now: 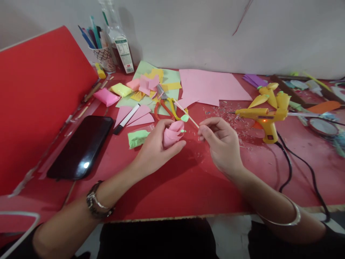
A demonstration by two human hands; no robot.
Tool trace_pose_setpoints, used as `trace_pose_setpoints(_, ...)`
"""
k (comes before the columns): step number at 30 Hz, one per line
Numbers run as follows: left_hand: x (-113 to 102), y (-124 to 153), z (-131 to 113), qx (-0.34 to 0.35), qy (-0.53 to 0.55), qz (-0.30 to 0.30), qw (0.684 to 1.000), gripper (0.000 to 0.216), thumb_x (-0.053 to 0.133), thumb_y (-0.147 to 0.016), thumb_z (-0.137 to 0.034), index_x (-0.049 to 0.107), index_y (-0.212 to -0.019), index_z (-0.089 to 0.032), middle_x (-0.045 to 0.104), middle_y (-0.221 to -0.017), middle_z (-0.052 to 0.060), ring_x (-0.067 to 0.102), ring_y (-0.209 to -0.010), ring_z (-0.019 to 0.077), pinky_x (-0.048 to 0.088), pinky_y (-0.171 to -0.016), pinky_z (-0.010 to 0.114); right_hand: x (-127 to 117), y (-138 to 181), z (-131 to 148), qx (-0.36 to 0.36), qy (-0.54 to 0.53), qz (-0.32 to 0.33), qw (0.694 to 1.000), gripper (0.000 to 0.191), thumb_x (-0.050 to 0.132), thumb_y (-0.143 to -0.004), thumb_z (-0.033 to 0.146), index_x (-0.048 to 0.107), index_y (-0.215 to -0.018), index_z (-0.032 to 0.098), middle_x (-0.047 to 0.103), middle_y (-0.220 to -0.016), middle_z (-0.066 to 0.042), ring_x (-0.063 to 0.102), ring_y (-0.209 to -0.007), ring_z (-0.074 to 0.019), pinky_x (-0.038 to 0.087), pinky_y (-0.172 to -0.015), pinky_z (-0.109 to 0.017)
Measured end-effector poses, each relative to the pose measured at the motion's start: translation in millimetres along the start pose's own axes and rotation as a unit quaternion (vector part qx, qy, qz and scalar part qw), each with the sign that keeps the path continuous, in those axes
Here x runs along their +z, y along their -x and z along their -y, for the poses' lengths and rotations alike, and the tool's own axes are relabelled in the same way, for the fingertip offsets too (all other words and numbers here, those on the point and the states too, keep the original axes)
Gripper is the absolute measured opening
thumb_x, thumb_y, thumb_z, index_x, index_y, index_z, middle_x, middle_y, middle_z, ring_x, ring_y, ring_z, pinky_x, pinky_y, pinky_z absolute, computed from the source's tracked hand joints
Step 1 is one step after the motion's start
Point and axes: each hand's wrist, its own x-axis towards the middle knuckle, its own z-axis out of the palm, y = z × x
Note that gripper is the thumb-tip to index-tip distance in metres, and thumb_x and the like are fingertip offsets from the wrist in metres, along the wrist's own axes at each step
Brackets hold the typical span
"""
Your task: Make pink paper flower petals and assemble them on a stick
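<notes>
A person's left hand (155,144) curls around a folded, petalled pink bud (171,136) over a red worktop (175,194), while the right hand (222,145) pinches a thin, pale wooden stick (192,119) between thumb and fingers, its far end angled above the bud. A rounded light-green lump (184,118) shows between stick and bud; which one it touches cannot be told. A clear packet of bright-green material (137,139) lies just beside the left hand, a black smartphone (78,151) farther left, and a yellow plastic glue gun (270,131), its orange light glowing, at right
</notes>
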Motion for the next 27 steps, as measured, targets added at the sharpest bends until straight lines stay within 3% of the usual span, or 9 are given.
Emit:
trace_pose_setpoints(3,0.1,0.6,1.6,0.012,0.006,0.011,1.0,0.034,0.047,-0.078,-0.03,0.039,-0.108,-0.016,0.053,-0.105,0.006,0.051,-0.093,0.0168,0.041,-0.079,0.028,0.1,0.2,0.8,-0.002,0.01,0.0,1.0,0.004,0.054,-0.071,0.015,0.052,-0.069,0.018,0.053,-0.057,0.006,0.047,-0.048,-0.0042,0.041,-0.047,-0.018)
trace_pose_setpoints(11,0.2,1.3,0.2,0.019,0.116,0.023,0.993,0.032,0.026,-0.087,-0.034,0.041,-0.11,-0.016,0.056,-0.1,0.007,0.054,-0.088,0.0143,0.043,-0.077,0.027,0.8,1.3,3.4,-0.001,0.02,0.001,1.0,0.004,0.054,-0.069,0.015,0.053,-0.068,0.019,0.053,-0.057,0.006,0.047,-0.049,-0.0046,0.041,-0.047,-0.019)
trace_pose_setpoints(15,1.5,1.9,-0.9,-0.023,0.175,0.02,0.984,0.029,0.028,-0.087,-0.033,0.039,-0.11,-0.018,0.057,-0.091,0.005,0.056,-0.082,0.0131,0.046,-0.071,0.026,0.9,2.1,4.0,-0.007,0.03,0.007,1.0,0.004,0.055,-0.068,0.016,0.054,-0.069,0.019,0.053,-0.058,0.006,0.048,-0.049,-0.0048,0.042,-0.046,-0.019)
trace_pose_setpoints(20,2.3,3.1,2.1,-0.028,0.157,0.021,0.987,0.029,0.03,-0.087,-0.033,0.038,-0.111,-0.019,0.054,-0.081,0.002,0.052,-0.075,0.0125,0.045,-0.072,0.027,0.7,2.7,4.4,-0.015,0.044,0.012,0.999,0.003,0.055,-0.069,0.016,0.054,-0.069,0.019,0.054,-0.058,0.005,0.049,-0.049,-0.0046,0.043,-0.046,-0.019)
trace_pose_setpoints(27,3.8,4.4,5.1,-0.043,0.214,0.039,0.975,0.03,0.031,-0.086,-0.029,0.036,-0.115,-0.023,0.044,-0.076,0.0,0.039,-0.056,0.0089,0.042,-0.055,0.023,0.7,2.6,4.5,-0.013,0.037,0.011,0.999,0.006,0.056,-0.068,0.013,0.056,-0.069,0.019,0.056,-0.059,0.005,0.051,-0.05,-0.0049,0.045,-0.049,-0.019)
